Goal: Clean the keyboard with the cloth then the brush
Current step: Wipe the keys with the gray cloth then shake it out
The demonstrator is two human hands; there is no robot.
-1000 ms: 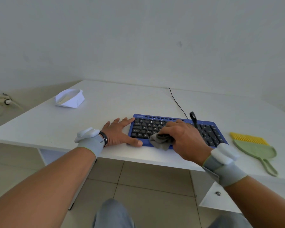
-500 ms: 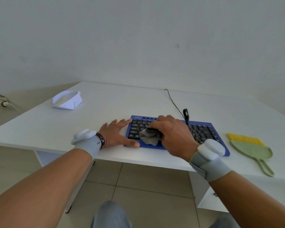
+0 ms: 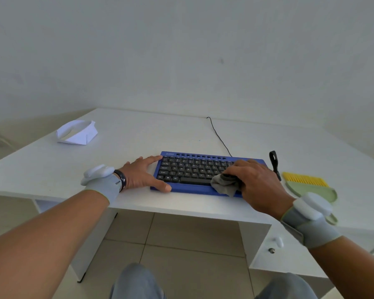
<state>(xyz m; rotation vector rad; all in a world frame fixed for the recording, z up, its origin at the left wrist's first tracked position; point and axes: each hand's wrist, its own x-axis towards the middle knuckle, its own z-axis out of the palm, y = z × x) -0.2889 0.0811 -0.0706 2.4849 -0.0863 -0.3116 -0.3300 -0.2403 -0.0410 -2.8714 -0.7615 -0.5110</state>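
Observation:
A blue keyboard (image 3: 188, 169) with black keys lies near the front edge of the white desk (image 3: 138, 137). My left hand (image 3: 141, 174) rests flat against its left end, index finger along the top corner and thumb on the front edge. My right hand (image 3: 256, 184) grips a bunched grey cloth (image 3: 225, 185) and presses it on the keyboard's right half, hiding those keys. A brush (image 3: 304, 179) with yellow bristles and a pale green dustpan (image 3: 315, 190) lie to the right of the keyboard.
A black strap-like handle (image 3: 274, 164) lies between the keyboard and the brush. The keyboard's thin black cable (image 3: 219, 137) runs back to the wall. A folded white paper tray (image 3: 77, 132) sits at the back left. The desk's front edge is just below my hands.
My right hand has slid the cloth from the keyboard's left half across to its right half. The left hand has stayed at the left end.

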